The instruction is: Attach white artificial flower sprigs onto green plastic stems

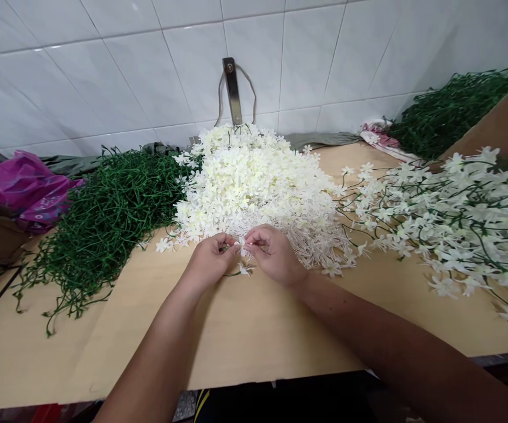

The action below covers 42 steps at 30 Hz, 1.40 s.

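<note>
My left hand [210, 258] and my right hand [274, 254] meet at the table's middle, fingertips pinched together on a small white plastic flower [241, 246]. A thin green stem with a white flower [243, 271] hangs just below my left fingers. Right behind my hands rises a big heap of loose white flowers [254, 179]. A pile of bare green stems [108, 211] lies to the left of it.
Finished green stems with white flowers [461, 217] spread over the right of the wooden table [245, 335]. More green stems [448, 111] lie at the back right by a cardboard sheet [507, 120]. A purple bag [29, 188] sits at the far left. White tiled wall behind.
</note>
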### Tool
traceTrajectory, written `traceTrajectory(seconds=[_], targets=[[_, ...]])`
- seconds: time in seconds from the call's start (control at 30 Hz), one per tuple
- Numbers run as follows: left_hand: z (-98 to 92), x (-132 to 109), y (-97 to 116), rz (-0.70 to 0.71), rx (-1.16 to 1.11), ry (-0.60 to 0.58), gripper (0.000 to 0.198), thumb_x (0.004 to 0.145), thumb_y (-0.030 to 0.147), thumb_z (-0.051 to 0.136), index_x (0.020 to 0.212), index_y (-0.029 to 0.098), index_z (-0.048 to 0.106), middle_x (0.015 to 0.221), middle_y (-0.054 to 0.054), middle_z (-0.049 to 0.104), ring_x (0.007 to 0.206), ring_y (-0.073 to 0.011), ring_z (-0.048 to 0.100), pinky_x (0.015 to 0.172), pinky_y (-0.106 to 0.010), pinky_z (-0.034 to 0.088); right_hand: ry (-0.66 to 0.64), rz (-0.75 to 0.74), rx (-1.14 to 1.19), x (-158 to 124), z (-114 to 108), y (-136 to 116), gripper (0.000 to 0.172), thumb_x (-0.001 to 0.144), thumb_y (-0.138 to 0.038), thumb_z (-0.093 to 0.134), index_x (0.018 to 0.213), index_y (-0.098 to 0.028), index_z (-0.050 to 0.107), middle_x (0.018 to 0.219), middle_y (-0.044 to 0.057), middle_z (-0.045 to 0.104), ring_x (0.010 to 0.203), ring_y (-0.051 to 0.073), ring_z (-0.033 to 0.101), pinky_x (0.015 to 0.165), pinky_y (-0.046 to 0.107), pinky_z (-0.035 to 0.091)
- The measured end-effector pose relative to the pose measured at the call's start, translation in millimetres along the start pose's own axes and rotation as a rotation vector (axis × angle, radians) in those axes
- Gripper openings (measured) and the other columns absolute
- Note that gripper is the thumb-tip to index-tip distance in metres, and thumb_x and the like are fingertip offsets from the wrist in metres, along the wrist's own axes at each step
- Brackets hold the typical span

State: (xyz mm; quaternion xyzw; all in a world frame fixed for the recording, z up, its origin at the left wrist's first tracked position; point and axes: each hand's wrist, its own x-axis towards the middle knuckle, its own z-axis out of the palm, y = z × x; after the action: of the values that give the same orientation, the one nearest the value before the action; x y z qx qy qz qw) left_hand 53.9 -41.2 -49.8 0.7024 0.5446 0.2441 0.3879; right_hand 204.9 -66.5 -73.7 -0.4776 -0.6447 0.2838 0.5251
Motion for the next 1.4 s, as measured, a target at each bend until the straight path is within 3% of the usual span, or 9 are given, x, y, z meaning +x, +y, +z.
traceTrajectory(seconds=[0.1, 0.37, 0.53, 0.63, 0.8, 0.93, 1.13, 1.27, 1.4], targets=[[1.1, -2.0, 7.4, -0.017, -0.09, -0.007, 0.022, 0.066, 0.037, 0.056, 0.066, 0.016, 0.05, 0.049, 0.006, 0.039, 0.044, -0.0068, 0.029, 0.044, -0.02, 0.023, 0.035, -0.016, -0.011, 0.2, 0.2, 1.8, 0.004, 0.072, -0.017, 0.054, 0.067, -0.016, 0.055, 0.083, 0.007, 0.057, 0.081, 0.015, 0.054, 0.07, 0.028, 0.046], [4.9, -4.0, 8.9, 0.049, -0.219, -0.008, 0.02, 0.066, 0.034, 0.057, 0.068, 0.015, 0.048, 0.055, 0.004, 0.045, 0.048, -0.0071, 0.035, 0.046, -0.02, 0.027, -0.001, 0.15, 0.173, -1.3, 5.5, 2.2, 0.006, 0.07, -0.02, 0.055, 0.066, -0.016, 0.053, 0.086, 0.007, 0.062, 0.075, 0.014, 0.059, 0.063, 0.027, 0.047], [5.8, -4.0, 10.1, 0.097, -0.222, 0.029, 0.019, 0.067, 0.033, 0.056, 0.066, 0.016, 0.047, 0.057, 0.003, 0.046, 0.053, -0.0088, 0.039, 0.051, -0.021, 0.03, -0.052, 0.244, 0.264, 0.8, 4.1, 0.6, 0.008, 0.069, -0.021, 0.055, 0.067, -0.016, 0.049, 0.07, 0.002, 0.059, 0.056, 0.01, 0.054, 0.053, 0.025, 0.044], [5.5, -4.1, 11.5, 0.112, -0.204, 0.035, 0.021, 0.07, 0.034, 0.053, 0.065, 0.015, 0.046, 0.057, 0.004, 0.043, 0.054, -0.0086, 0.036, 0.052, -0.021, 0.029, -0.048, 0.213, 0.215, 2.5, 1.7, -1.4, 0.008, 0.069, -0.021, 0.055, 0.066, -0.017, 0.049, 0.06, 0.0, 0.053, 0.052, 0.01, 0.049, 0.051, 0.024, 0.041], [6.3, -5.7, 13.8, 0.111, -0.197, 0.002, 0.027, 0.075, 0.039, 0.048, 0.063, 0.015, 0.044, 0.055, 0.005, 0.034, 0.052, -0.0076, 0.03, 0.05, -0.02, 0.026, 0.028, 0.128, 0.122, 3.6, -2.2, -1.5, 0.008, 0.07, -0.021, 0.054, 0.066, -0.017, 0.049, 0.064, 0.001, 0.054, 0.056, 0.01, 0.048, 0.053, 0.024, 0.039], [7.6, -6.1, 14.9, 0.095, -0.242, -0.075, 0.026, 0.074, 0.039, 0.05, 0.067, 0.015, 0.046, 0.056, 0.005, 0.037, 0.051, -0.0069, 0.031, 0.048, -0.02, 0.025, 0.062, 0.088, 0.113, 3.2, -4.7, -0.3, 0.009, 0.07, -0.022, 0.054, 0.066, -0.017, 0.047, 0.064, 0.001, 0.053, 0.057, 0.01, 0.048, 0.053, 0.024, 0.039], [9.0, -6.6, 17.7, 0.085, -0.295, -0.053, 0.023, 0.07, 0.036, 0.055, 0.064, 0.015, 0.048, 0.055, 0.005, 0.039, 0.052, -0.0071, 0.032, 0.048, -0.02, 0.024, 0.045, 0.03, 0.021, 1.1, -5.2, -4.5, 0.005, 0.071, -0.017, 0.051, 0.067, -0.017, 0.048, 0.065, 0.001, 0.052, 0.06, 0.011, 0.048, 0.055, 0.024, 0.039], [6.1, -9.3, 19.1, 0.102, -0.329, -0.105, 0.023, 0.072, 0.037, 0.053, 0.067, 0.015, 0.049, 0.056, 0.005, 0.037, 0.05, -0.0071, 0.029, 0.048, -0.021, 0.022, -0.003, 0.148, 0.179, 2.9, -5.2, -4.2, 0.007, 0.069, -0.019, 0.053, 0.072, -0.017, 0.048, 0.065, 0.0, 0.051, 0.059, 0.01, 0.048, 0.056, 0.024, 0.039], [0.0, -10.9, 16.2, 0.108, -0.456, -0.204, 0.03, 0.077, 0.042, 0.042, 0.081, 0.014, 0.054, 0.052, 0.006, 0.025, 0.046, -0.0076, 0.021, 0.044, -0.023, 0.017, -0.04, 0.329, 0.38, 6.1, -10.4, -3.0, 0.017, 0.066, -0.023, 0.058, 0.079, -0.016, 0.05, 0.059, -0.003, 0.048, 0.053, 0.008, 0.044, 0.051, 0.023, 0.037]])
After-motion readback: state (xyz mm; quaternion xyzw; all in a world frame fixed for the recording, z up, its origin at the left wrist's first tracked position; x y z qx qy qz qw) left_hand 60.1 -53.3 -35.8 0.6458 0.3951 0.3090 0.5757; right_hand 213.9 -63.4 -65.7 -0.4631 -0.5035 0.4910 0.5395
